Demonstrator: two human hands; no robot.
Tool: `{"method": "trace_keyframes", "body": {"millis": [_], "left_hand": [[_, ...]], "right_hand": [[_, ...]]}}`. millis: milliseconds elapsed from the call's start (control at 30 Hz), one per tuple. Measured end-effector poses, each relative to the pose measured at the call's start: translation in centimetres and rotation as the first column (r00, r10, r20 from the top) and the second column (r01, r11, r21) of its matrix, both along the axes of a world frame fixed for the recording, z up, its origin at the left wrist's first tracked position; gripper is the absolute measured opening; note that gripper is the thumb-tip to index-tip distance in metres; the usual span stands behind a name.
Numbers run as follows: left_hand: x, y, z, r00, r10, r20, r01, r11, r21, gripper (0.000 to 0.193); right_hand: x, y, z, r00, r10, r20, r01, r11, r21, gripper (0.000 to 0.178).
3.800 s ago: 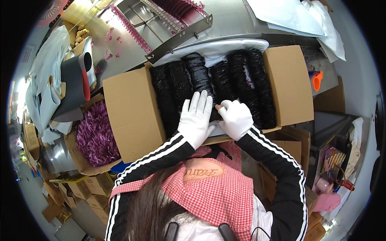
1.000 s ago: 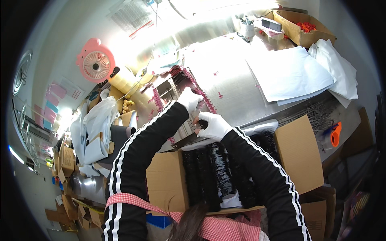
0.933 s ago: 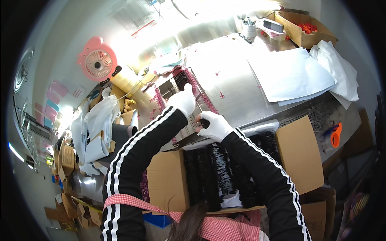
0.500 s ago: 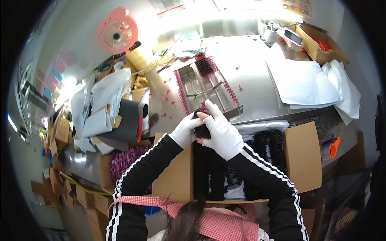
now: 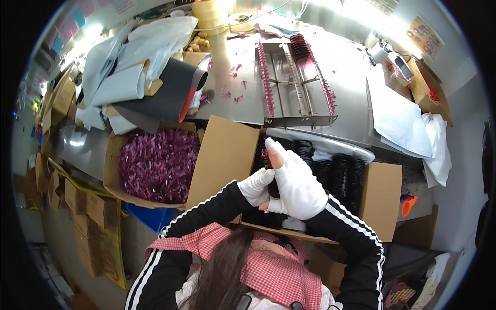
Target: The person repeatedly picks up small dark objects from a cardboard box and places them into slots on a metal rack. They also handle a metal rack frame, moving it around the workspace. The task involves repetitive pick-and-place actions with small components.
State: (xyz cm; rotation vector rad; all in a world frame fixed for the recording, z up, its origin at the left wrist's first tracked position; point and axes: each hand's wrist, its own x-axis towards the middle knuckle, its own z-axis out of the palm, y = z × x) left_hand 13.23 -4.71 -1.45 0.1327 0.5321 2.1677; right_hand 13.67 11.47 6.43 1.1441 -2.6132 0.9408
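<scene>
Both hands wear white gloves with some bare fingertips, and they meet over an open cardboard box. My left hand is closed around the left side of a dark bundle with pinkish bits at its upper end. Pressed against it from the right is my right hand, fingers together, hiding most of the bundle. Rows of black stacked pieces fill the box beneath. Beyond it on the metal table stands a metal rack with pink plastic pieces along its rails and a dark stack at the far end.
To the left, another carton holds a heap of purple plastic pieces. Loose pink pieces lie beside the rack. Papers and a dark sheet pile up at left; white sheets lie at right. An orange-handled tool sits right of the box.
My hands have drawn back from the rack's near end to over the box, with the dark bundle between them. The view has shifted, bringing the purple heap fully into sight.
</scene>
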Motion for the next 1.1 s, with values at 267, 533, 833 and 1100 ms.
{"method": "trace_keyframes", "body": {"millis": [267,533,833,1100], "left_hand": [[0.1,-2.1,-0.2,0.998,-0.021,0.052,0.022,1.000,-0.015,0.050],[-0.1,-3.4,-0.1,0.980,-0.195,-0.038,0.194,0.981,-0.018,0.060],[0.5,-2.8,1.6,0.915,-0.399,-0.060,0.365,0.882,-0.297,0.052],[0.5,-2.1,2.8,0.796,-0.579,-0.177,0.395,0.719,-0.572,0.017]], "right_hand": [[-0.1,0.4,-1.2,0.996,0.046,0.076,-0.040,0.996,-0.084,0.109],[-0.8,0.4,-0.7,0.963,-0.060,0.262,0.111,0.976,-0.186,0.068],[-0.4,0.0,-0.7,0.963,0.032,0.267,-0.049,0.997,0.058,0.031],[-0.2,0.1,-2.1,0.944,0.012,0.331,-0.122,0.941,0.314,0.020]]}}
